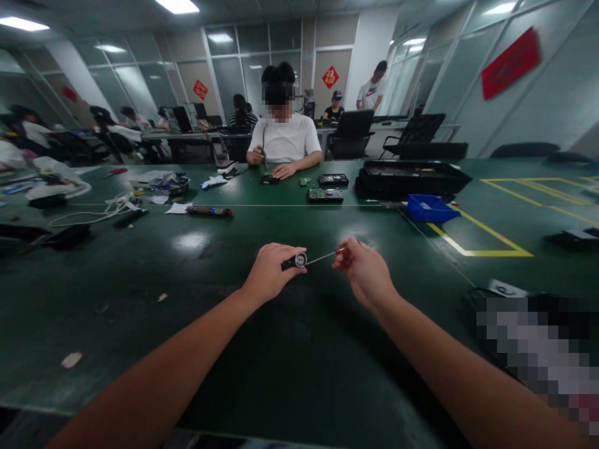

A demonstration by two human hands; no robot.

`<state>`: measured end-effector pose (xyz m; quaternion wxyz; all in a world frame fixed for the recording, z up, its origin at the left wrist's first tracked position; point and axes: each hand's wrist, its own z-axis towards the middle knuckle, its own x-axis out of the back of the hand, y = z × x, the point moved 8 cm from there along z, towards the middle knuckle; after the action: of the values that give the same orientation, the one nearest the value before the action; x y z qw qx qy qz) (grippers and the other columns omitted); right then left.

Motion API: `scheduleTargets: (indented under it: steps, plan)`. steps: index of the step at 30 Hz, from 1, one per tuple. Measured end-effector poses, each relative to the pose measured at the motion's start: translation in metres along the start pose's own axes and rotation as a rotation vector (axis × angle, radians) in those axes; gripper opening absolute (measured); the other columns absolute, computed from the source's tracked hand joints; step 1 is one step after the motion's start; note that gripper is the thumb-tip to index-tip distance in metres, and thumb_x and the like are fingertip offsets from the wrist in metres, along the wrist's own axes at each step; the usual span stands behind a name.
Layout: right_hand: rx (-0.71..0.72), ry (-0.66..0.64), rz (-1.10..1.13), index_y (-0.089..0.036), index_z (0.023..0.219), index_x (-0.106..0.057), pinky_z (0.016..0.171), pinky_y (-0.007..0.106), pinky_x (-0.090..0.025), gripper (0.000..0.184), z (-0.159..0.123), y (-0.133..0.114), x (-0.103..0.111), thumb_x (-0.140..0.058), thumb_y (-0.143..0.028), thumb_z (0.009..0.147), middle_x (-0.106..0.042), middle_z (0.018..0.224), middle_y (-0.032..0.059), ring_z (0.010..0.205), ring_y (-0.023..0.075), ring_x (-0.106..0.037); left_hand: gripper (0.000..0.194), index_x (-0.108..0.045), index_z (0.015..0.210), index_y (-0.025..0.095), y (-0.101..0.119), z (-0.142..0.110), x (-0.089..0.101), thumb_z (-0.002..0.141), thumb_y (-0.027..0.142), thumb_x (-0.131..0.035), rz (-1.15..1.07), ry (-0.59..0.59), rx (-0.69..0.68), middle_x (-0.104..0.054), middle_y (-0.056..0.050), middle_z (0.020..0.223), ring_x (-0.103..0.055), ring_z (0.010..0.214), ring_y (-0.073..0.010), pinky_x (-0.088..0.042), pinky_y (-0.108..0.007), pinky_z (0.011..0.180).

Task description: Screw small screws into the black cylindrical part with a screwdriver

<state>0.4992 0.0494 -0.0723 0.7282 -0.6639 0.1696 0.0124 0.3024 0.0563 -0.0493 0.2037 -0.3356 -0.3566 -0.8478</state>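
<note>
Between the thumb and fingers of my left hand (pixel 269 271) is a small black cylinder (pixel 301 259). Its round silver end face, with small dark marks, is turned toward me. My right hand (pixel 365 268) pinches a slim screwdriver (pixel 322 257) near its red part; most of the handle is hidden by the fingers. The thin metal shaft slants down to the left, and its tip is at the lower right edge of the cylinder. Whether the tip touches it, I cannot tell. Both hands are held above the green table (pixel 262 386).
Across the table a person in a white shirt (pixel 285 140) works on a small device. Opened hard drives (pixel 325 196), a long black tray (pixel 412 178) and a blue bin (pixel 431 207) lie ahead. An electric screwdriver (pixel 209 211) and a white cable (pixel 93 212) are at the left.
</note>
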Motion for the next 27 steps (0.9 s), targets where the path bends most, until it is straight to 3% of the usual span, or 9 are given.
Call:
scheduleTargets:
  steps: [5, 20, 27]
  plan:
    - [0.166, 0.021, -0.157, -0.021, 0.088, -0.062, 0.065, 0.032, -0.051, 0.024, -0.001, -0.014, 0.003, -0.056, -0.044, 0.092, -0.063, 0.078, 0.0021, 0.068, 0.0157, -0.060, 0.041, -0.068, 0.120, 0.029, -0.004, 0.000, -0.005, 0.081, 0.036, -0.078, 0.010, -0.036, 0.020, -0.073, -0.001, 0.117, -0.063, 0.109, -0.0234, -0.043, -0.044, 0.097]
    - [0.577, -0.126, -0.797, -0.024, 0.098, -0.057, 0.071, 0.034, -0.047, 0.017, -0.039, -0.057, -0.031, -0.043, -0.035, 0.100, -0.070, 0.083, 0.0038, 0.076, 0.0198, -0.068, 0.041, -0.068, 0.121, 0.031, 0.002, -0.001, -0.009, 0.081, 0.037, -0.077, 0.104, -0.085, -0.026, -0.073, -0.002, 0.113, -0.062, 0.107, -0.0246, -0.040, -0.046, 0.098]
    - [0.620, -0.137, -0.840, -0.024, 0.100, -0.057, 0.071, 0.034, -0.047, 0.018, -0.041, -0.061, -0.030, -0.043, -0.034, 0.100, -0.070, 0.083, 0.0043, 0.077, 0.0207, -0.069, 0.041, -0.069, 0.121, 0.032, 0.002, 0.001, -0.010, 0.082, 0.039, -0.076, 0.105, -0.090, -0.017, -0.073, -0.003, 0.113, -0.062, 0.107, -0.0256, -0.040, -0.046, 0.098]
